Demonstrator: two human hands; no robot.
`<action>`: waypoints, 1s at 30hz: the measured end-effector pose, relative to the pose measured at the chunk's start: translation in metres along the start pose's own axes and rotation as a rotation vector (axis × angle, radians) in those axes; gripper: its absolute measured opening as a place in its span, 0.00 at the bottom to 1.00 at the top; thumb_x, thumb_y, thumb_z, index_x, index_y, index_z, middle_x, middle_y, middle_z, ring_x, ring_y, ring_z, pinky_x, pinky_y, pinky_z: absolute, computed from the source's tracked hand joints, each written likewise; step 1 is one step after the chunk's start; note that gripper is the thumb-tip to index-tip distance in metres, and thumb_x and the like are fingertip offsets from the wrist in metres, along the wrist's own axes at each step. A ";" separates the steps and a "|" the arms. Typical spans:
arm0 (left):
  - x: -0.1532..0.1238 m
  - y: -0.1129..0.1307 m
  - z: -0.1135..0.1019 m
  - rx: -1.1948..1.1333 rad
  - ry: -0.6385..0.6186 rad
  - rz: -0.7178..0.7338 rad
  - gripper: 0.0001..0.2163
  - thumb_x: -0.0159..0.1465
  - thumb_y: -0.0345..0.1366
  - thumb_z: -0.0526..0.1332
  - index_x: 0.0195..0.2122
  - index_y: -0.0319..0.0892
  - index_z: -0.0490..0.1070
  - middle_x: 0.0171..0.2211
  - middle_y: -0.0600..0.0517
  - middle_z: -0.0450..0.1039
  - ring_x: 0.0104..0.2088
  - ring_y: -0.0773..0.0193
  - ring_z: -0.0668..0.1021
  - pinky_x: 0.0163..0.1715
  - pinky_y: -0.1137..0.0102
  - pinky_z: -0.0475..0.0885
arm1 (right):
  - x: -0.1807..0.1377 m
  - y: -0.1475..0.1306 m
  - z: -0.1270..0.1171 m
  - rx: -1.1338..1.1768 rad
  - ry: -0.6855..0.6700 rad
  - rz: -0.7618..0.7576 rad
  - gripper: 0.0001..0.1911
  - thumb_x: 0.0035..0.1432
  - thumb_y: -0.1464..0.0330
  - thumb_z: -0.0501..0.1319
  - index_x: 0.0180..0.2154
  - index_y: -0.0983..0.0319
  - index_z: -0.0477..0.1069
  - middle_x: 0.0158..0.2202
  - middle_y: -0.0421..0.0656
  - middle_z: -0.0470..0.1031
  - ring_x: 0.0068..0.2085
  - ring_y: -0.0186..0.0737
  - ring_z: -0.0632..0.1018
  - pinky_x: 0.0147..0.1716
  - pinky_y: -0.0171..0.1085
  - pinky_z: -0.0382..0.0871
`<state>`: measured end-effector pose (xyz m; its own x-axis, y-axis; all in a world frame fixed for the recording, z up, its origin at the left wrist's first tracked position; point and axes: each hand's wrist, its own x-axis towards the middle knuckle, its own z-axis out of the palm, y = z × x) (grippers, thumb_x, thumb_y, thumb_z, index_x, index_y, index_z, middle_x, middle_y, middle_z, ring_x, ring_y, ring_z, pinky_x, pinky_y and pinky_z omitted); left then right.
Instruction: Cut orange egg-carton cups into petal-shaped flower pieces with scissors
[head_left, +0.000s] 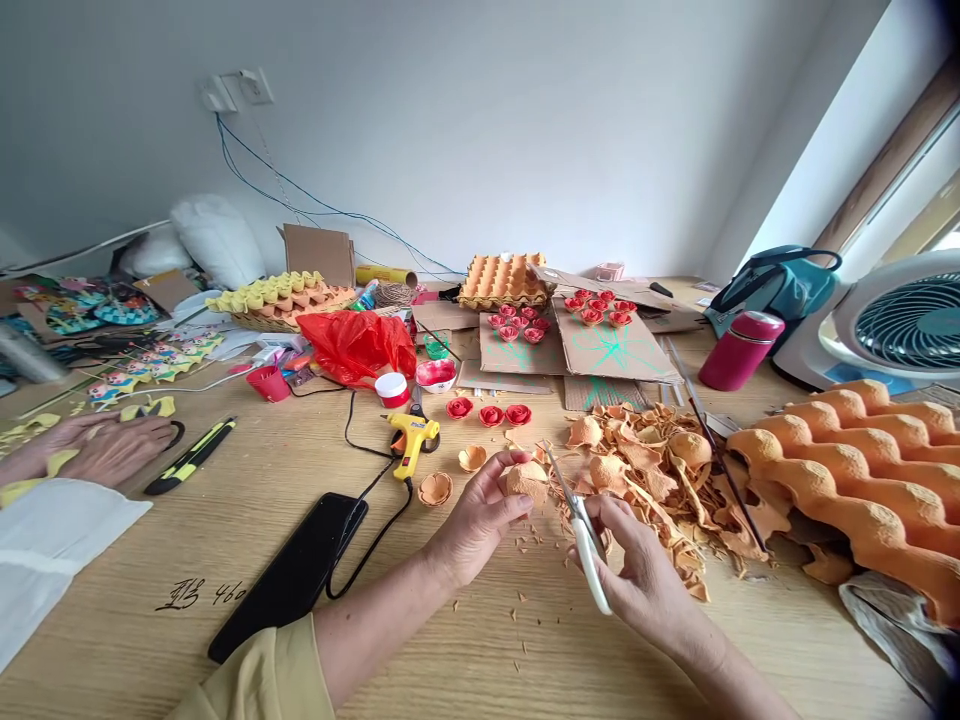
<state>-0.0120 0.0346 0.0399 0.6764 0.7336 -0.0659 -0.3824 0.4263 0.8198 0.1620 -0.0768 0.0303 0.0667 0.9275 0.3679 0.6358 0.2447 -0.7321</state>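
Between the fingers and thumb of my left hand (480,520) is a cup cut from an orange egg carton (527,482). My right hand (637,570) grips white-handled scissors (589,560), whose blades point up and left, just right of the cup. Small orange clippings lie on the table beneath both hands. Beyond my right hand spreads a heap of carton scraps (667,480) with several cut cups in it. Left of my left hand sit two trimmed orange cups with petal-like edges, one of them a flower-shaped cup (435,489).
A yellow glue gun (411,440) and a black phone (289,575) lie to the left. Red paper roses (491,415) stand ahead, more on cardboard (615,350). On the right are an orange egg tray (862,470), a pink bottle (741,350) and a fan. A co-worker's hands (120,445) handle scissors at far left.
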 end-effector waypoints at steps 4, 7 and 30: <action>0.001 0.002 -0.001 -0.046 0.050 0.004 0.22 0.50 0.32 0.75 0.46 0.48 0.72 0.36 0.58 0.71 0.31 0.73 0.72 0.38 0.74 0.67 | 0.000 0.003 0.002 -0.071 -0.045 0.011 0.05 0.63 0.65 0.59 0.35 0.58 0.65 0.33 0.42 0.72 0.36 0.43 0.69 0.37 0.42 0.66; 0.001 0.004 0.000 -0.071 0.050 0.016 0.22 0.49 0.32 0.75 0.46 0.48 0.73 0.37 0.58 0.72 0.31 0.74 0.72 0.37 0.74 0.67 | -0.001 0.004 0.005 -0.088 -0.078 0.037 0.05 0.63 0.64 0.60 0.36 0.58 0.65 0.36 0.43 0.73 0.39 0.46 0.71 0.41 0.44 0.67; -0.008 -0.004 0.009 0.061 0.015 0.142 0.19 0.53 0.34 0.74 0.44 0.45 0.70 0.39 0.55 0.74 0.40 0.67 0.75 0.45 0.71 0.67 | -0.001 0.005 0.012 0.016 -0.177 -0.060 0.08 0.67 0.59 0.53 0.39 0.57 0.63 0.38 0.45 0.71 0.43 0.49 0.70 0.45 0.47 0.67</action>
<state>-0.0099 0.0226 0.0423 0.6088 0.7920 0.0451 -0.4345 0.2853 0.8543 0.1557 -0.0732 0.0192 -0.1083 0.9460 0.3055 0.6225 0.3041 -0.7211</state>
